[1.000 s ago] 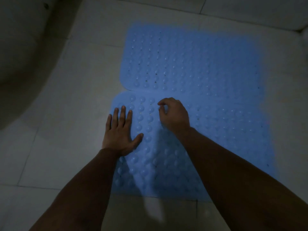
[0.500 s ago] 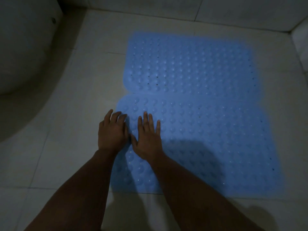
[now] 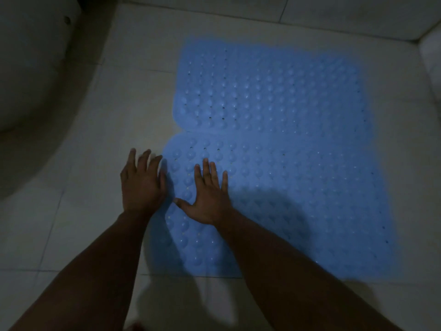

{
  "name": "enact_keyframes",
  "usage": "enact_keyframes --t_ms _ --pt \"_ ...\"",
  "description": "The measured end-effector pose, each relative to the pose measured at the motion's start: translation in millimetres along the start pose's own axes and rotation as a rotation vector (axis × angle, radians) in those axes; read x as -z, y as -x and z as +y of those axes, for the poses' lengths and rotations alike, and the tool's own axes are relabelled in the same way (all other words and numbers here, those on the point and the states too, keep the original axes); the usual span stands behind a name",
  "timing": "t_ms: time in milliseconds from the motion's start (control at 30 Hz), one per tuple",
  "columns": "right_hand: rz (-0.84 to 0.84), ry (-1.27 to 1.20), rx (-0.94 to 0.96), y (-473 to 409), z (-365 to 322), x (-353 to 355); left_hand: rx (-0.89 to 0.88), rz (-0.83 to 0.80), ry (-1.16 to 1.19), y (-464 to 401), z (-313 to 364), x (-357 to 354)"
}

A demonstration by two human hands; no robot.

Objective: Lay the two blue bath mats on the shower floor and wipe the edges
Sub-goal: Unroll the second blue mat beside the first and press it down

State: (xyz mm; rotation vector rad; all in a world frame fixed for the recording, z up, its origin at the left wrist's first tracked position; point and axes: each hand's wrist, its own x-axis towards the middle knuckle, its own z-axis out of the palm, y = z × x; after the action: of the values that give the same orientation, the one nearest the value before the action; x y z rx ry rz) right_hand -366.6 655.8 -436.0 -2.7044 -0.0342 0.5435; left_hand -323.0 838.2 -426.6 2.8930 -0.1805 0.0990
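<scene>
Two blue bubbled bath mats lie flat side by side on the pale tiled floor. The far mat (image 3: 269, 91) meets the near mat (image 3: 298, 199) along a seam across the middle. My right hand (image 3: 207, 197) presses flat on the near mat's left part, fingers spread and straight. My left hand (image 3: 142, 185) lies flat at that mat's left edge, mostly on the tile, fingers straight and slightly blurred. Neither hand holds anything.
A large pale rounded fixture (image 3: 35, 68) bulges in at the upper left. Wall tiles (image 3: 334, 13) close off the far side, and a white ledge (image 3: 432, 68) stands at the right. Bare floor tiles (image 3: 83, 211) lie left of the mats.
My right hand went from curled on the mat to flat beside my left. My left hand slid leftward off the mat's edge onto the tile.
</scene>
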Motion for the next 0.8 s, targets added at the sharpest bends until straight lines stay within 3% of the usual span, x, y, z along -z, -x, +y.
enact_keyframes --t_ms 67,133,233,400,567,800 --pt "-0.19 -0.101 -0.009 -15 0 37 -0.054 -0.018 -0.005 -1 4 4" --pt "-0.25 -0.236 -0.021 -31 5 83 -0.066 -0.043 0.025 -4 20 5" --pt "-0.044 -0.319 -0.082 -39 31 128 -0.1 -0.05 0.059 -4 63 0" --pt "0.236 -0.388 -0.118 -13 87 135 -0.302 -0.109 0.171 17 143 -33" --pt "0.377 -0.431 -0.076 7 134 121 -0.308 -0.271 0.05 44 188 -73" --pt "0.502 -0.409 0.003 9 170 112 -0.282 -0.243 -0.026 50 193 -74"
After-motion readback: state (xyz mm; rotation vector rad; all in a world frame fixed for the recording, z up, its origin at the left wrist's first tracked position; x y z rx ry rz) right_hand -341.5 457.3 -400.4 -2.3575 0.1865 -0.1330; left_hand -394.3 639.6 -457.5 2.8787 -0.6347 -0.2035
